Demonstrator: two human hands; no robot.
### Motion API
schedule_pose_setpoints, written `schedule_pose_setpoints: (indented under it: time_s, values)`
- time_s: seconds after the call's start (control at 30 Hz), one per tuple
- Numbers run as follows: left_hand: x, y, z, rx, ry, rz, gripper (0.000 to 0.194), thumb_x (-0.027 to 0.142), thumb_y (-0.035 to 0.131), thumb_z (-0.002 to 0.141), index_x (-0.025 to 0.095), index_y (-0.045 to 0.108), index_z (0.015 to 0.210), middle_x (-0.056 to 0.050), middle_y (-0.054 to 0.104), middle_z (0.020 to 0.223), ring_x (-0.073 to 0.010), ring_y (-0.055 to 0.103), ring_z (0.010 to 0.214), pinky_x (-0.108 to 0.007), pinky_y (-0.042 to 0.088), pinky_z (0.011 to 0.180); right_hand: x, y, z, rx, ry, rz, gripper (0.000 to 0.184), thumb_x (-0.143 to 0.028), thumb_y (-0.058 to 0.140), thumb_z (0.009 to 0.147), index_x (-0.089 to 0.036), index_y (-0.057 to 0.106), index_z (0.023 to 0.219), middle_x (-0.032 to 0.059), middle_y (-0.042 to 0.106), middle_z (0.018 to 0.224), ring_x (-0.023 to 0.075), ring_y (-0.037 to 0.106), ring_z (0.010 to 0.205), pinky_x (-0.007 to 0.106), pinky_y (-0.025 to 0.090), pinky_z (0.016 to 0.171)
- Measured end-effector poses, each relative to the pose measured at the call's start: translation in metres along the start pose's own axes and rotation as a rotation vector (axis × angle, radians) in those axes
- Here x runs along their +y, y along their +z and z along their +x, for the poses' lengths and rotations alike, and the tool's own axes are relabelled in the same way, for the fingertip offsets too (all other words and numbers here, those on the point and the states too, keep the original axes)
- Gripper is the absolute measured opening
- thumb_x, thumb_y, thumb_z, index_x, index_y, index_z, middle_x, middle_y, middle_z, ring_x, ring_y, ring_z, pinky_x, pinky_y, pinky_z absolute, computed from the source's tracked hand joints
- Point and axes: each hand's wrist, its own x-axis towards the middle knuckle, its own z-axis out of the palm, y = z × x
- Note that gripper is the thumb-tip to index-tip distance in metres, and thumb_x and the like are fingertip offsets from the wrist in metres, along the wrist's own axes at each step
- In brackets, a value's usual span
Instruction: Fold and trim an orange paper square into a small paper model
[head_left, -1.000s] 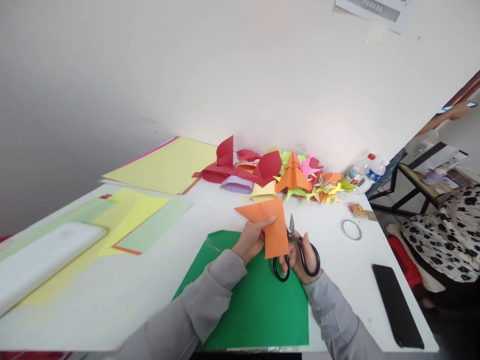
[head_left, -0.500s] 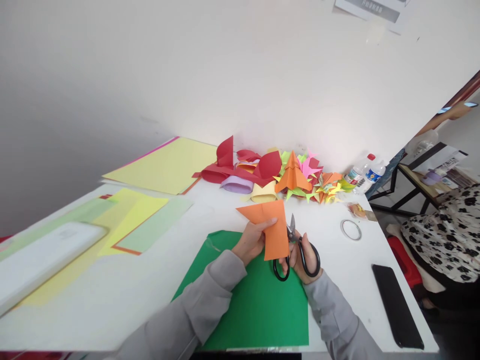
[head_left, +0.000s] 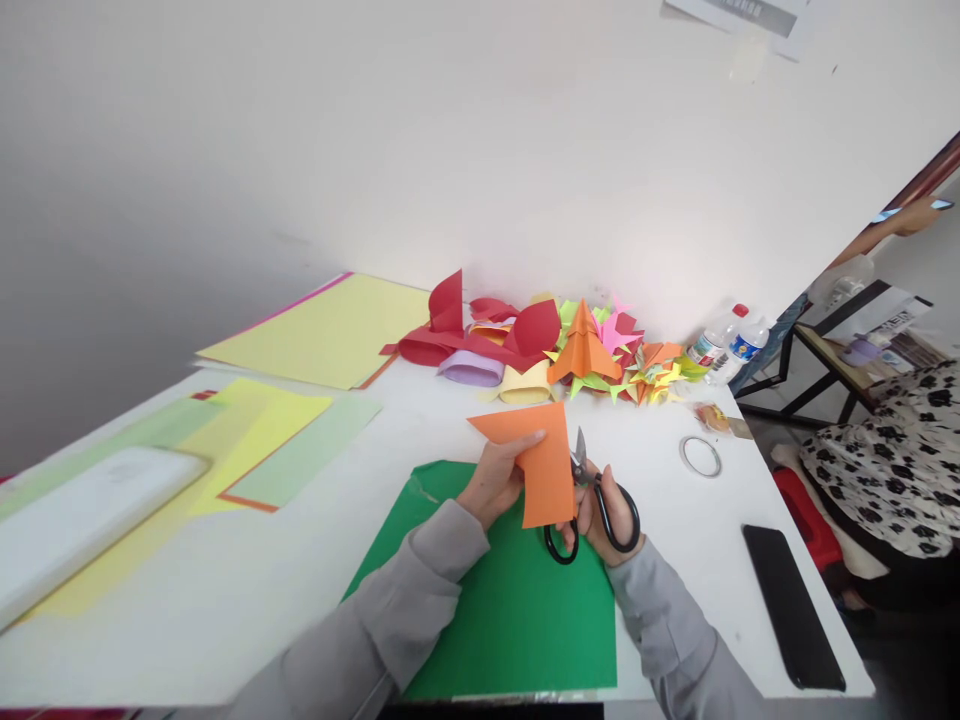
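Above the green sheet, near the front edge of the white table, the orange paper is held up by the left hand. The paper is gripped between the thumb, which is laid on the front face, and the fingers, which are mostly hidden behind it. A pointed arm of the paper is directed to the left; a straight-sided leg is directed downward at the right.

The scissors are gripped by the right hand, which is closed about the black handles. The handle loops are spread apart, and one blade is pointed upward just beside the paper's right edge. The other blade is partly covered by the paper; whether any paper is enclosed between the blades cannot be told.

To the right, a silver ring and a black phone are placed flat on the table. Along the wall, an orange folded plane is set among multicoloured folded papers, with a lilac paper loop and a cream paper loop beside red curled paper. Two bottles are stood at the right end of the row. To the left, a bright yellow sheet is partly overlapped by a white slab.
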Motion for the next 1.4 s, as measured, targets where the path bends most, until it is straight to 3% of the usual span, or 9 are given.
schedule_pose_setpoints:
  time_s: [0.23,0.77,1.4]
  values:
    - [-0.0016,0.0020,-0.0014,0.037,0.013,0.019,0.032,0.017,0.079,0.058,0.012,0.062,0.085,-0.005,0.070,0.073,-0.0180,0.064,0.060,-0.031,0.055,0.058,0.0008,0.0015,0.0014,-0.002,-0.021,-0.030,0.072,-0.072,0.035,0.081,-0.020,0.042,0.129,0.0012,0.066,0.059,0.0152,0.055,0.037,0.023,0.042,0.034]
    - [-0.0023,0.0016,0.0005,0.067,0.041,0.012,0.033,0.016,0.079,0.057,0.012,0.063,0.085,-0.005,0.070,0.074,-0.0181,0.064,0.061,-0.031,0.055,0.059,0.0035,-0.0011,0.0029,0.044,-0.010,-0.104,0.077,-0.076,0.026,0.081,-0.020,0.037,0.132,0.0017,0.067,0.060,0.0149,0.055,0.037,0.023,0.040,0.035]
    - [0.0014,-0.0007,0.0019,0.042,0.047,0.023,0.035,0.017,0.080,0.056,0.012,0.062,0.086,-0.005,0.070,0.074,-0.0185,0.065,0.061,-0.031,0.055,0.059,-0.0014,0.0011,0.0021,0.022,-0.001,-0.090,0.077,-0.077,0.029,0.079,-0.020,0.040,0.130,0.0018,0.066,0.061,0.0147,0.054,0.036,0.024,0.042,0.035]
